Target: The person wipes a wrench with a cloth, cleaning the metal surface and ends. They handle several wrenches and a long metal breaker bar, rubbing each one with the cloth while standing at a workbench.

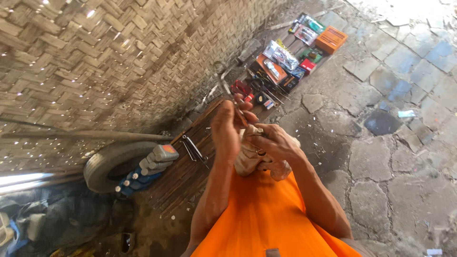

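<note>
Farthest left of the tyre [102, 164] lies a heap of dark cloth [57, 219] on the ground. The tyre leans against the woven bamboo wall [119, 57], with grey plastic bottles [159, 157] stacked just right of it, touching its rim. Further right of the tyre, a pair of metal tools [193, 150] lies on the slatted wooden floor [185, 176]. Right again, the left hand [226, 131] is raised with its fingers pinched on a thin brown rod [240, 114]. Just beside it the right hand [276, 143] is closed around a small metal part [257, 131] and a pale rag [247, 159], which hangs below both hands. Well up and right of the tyre, boxes and packets [295, 52] lie in a row beside the stone paving [395, 143].
</note>
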